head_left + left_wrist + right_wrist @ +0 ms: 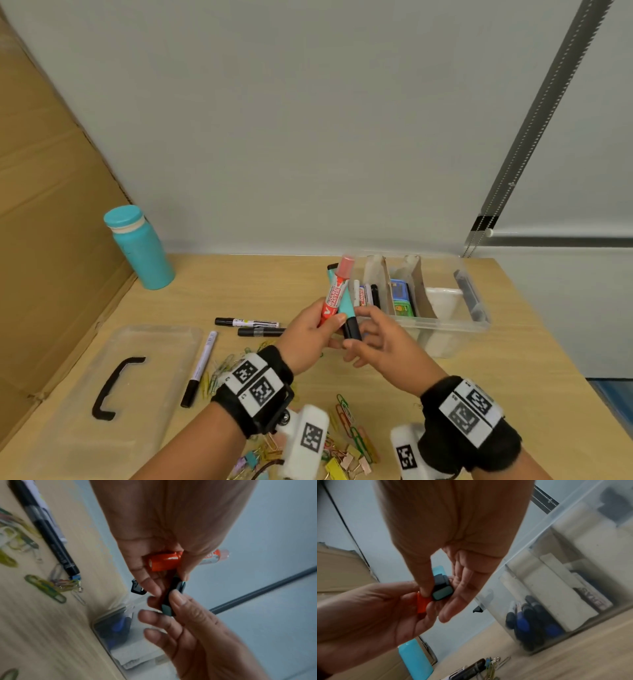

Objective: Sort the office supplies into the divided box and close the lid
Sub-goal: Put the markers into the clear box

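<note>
Your left hand (308, 334) grips two markers — red (334, 296), teal (346, 308) — held up just left of the box (445, 323); right hand (380, 337) pinches the teal one's dark end. Lid (113, 387) lies on the worktop (513, 342).

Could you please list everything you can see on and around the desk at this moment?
Red marker: one, red with a pink cap, in the left hand.
Teal marker: one, teal and black, held between both hands.
Markers on the desk: three, black and white, left of the hands.
Divided box: one, clear, on the right, with markers and other items inside.
Lid: one, clear with a black handle, lying at left.
Paper clips: many, mixed colours, near edge.
Binder clips: several, mixed colours, near edge.
Bottle: one, turquoise, far left.
Desk: one, light wood.
Left hand: grips both markers.
Right hand: pinches the teal marker's lower end.
</note>
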The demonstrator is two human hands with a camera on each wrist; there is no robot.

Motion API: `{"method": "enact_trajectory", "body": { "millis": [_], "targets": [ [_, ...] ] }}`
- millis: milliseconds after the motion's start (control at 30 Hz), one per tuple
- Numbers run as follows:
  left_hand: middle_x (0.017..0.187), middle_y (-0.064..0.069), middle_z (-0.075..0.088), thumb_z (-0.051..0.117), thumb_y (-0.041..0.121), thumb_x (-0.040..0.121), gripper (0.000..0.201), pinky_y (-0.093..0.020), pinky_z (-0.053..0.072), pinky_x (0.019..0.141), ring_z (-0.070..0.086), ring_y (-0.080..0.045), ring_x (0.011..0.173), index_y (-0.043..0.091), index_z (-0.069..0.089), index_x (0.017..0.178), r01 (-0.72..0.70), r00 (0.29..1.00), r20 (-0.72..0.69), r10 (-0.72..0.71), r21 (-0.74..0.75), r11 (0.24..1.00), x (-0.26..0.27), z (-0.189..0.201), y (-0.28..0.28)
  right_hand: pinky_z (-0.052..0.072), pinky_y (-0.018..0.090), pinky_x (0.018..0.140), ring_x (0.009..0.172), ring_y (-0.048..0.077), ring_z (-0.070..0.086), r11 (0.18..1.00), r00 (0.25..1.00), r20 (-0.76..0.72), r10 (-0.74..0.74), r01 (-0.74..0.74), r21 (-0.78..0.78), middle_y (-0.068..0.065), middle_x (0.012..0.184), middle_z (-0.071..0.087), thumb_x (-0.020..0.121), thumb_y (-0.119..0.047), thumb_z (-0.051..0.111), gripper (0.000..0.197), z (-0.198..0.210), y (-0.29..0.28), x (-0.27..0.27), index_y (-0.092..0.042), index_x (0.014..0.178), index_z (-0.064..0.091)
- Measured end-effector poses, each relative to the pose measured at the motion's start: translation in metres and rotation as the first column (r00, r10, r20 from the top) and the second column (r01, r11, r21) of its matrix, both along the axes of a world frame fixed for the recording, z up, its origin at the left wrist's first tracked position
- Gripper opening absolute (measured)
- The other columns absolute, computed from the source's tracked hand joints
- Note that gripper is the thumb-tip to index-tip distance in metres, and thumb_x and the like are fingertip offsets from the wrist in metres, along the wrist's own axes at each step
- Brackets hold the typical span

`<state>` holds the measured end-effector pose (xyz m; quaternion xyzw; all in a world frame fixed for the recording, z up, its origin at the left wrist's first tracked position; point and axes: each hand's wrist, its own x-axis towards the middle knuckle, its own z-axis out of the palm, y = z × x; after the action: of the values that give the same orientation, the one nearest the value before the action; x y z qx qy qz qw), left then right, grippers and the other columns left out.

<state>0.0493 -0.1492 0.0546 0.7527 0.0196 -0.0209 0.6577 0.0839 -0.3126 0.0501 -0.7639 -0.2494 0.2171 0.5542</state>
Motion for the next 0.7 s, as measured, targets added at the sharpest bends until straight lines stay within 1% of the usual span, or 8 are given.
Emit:
{"method": "enact_trajectory", "body": {
  "millis": [67,133,233,300,400,567,633,700],
  "targets": [
    [0.096,-0.006,0.061,0.045,0.019,0.098,0.026,-0.024,0.054,0.068,0.059,-0.008,0.077,0.022,0.048,0.123,-0.041,0.999,0.037,0.036,0.129,0.991,0.001,-0.001,0.0,0.059,0.036,0.075,0.078,0.015,0.07,0.996,0.993,0.072,-0.091,0.092,0.002,0.002,0.102,0.066,0.092,-0.016,0.059,0.039,0.001,-0.001,0.004,-0.023,0.128,0.045],
    [0.098,-0.008,0.063,0.043,0.024,0.098,0.024,-0.031,0.052,0.065,0.058,-0.012,0.07,0.024,0.046,0.122,-0.091,0.995,0.045,0.084,0.173,0.981,0.0,-0.003,0.004,0.058,0.025,0.07,0.071,0.009,0.067,0.969,0.941,0.269,-0.204,0.233,-0.078,-0.003,0.096,0.065,0.094,-0.022,0.054,0.037,0.008,-0.006,0.011,-0.025,0.131,0.045],
    [0.095,-0.002,0.062,0.039,0.019,0.099,0.032,-0.023,0.046,0.054,0.051,-0.008,0.057,0.024,0.036,0.131,-0.121,0.993,0.028,0.118,0.186,0.975,-0.008,-0.009,0.015,0.046,0.013,0.056,0.068,0.004,0.058,0.848,0.738,0.631,-0.239,0.475,-0.235,-0.006,0.091,0.061,0.097,-0.032,0.046,0.036,0.024,-0.011,0.026,-0.021,0.131,0.049],
    [0.094,-0.006,0.061,0.039,0.018,0.1,0.039,-0.018,0.043,0.051,0.049,-0.003,0.053,0.026,0.03,0.136,-0.138,0.99,0.007,0.14,0.219,0.966,-0.014,-0.014,0.022,0.05,0.022,0.056,0.072,0.01,0.059,0.74,0.657,0.735,-0.169,0.577,-0.346,-0.002,0.091,0.063,0.096,-0.036,0.043,0.034,0.029,-0.009,0.036,-0.021,0.125,0.053],
    [0.097,-0.004,0.062,0.039,0.02,0.1,0.044,-0.02,0.041,0.055,0.047,-0.003,0.056,0.027,0.028,0.141,-0.163,0.985,-0.001,0.171,0.295,0.942,-0.02,-0.023,0.029,0.048,0.026,0.061,0.084,0.016,0.058,0.615,0.667,0.743,-0.047,0.606,-0.504,0.001,0.09,0.063,0.095,-0.036,0.043,0.028,0.028,0.005,0.049,-0.018,0.108,0.06],
    [0.096,-0.001,0.059,0.038,0.018,0.1,0.042,-0.023,0.04,0.061,0.042,-0.003,0.059,0.026,0.032,0.141,-0.172,0.984,0.007,0.178,0.294,0.94,-0.027,-0.026,0.032,0.041,0.037,0.092,0.112,0.023,0.048,0.484,0.732,0.671,0.117,0.548,-0.682,0.003,0.108,0.064,0.097,-0.043,0.035,0.041,0.016,0.029,0.069,-0.017,0.104,0.066],
    [0.11,-0.005,0.054,0.036,0.018,0.1,0.046,-0.022,0.043,0.063,0.044,-0.007,0.065,0.023,0.027,0.145,-0.162,0.985,-0.006,0.173,0.329,0.93,-0.032,-0.027,0.034,0.038,0.039,0.097,0.117,0.024,0.044,0.492,0.724,0.679,0.124,0.549,-0.676,0.0,0.119,0.06,0.098,-0.046,0.027,0.047,0.013,0.026,0.067,-0.021,0.113,0.064],
    [0.116,-0.003,0.047,0.034,0.017,0.1,0.053,-0.018,0.044,0.064,0.049,-0.012,0.075,0.024,0.014,0.149,-0.143,0.985,-0.037,0.169,0.372,0.917,-0.037,-0.027,0.036,0.039,0.039,0.099,0.117,0.022,0.043,0.566,0.683,0.728,0.057,0.579,-0.587,-0.002,0.122,0.058,0.097,-0.044,0.026,0.046,0.012,0.013,0.061,-0.024,0.118,0.061]
  ]
}}
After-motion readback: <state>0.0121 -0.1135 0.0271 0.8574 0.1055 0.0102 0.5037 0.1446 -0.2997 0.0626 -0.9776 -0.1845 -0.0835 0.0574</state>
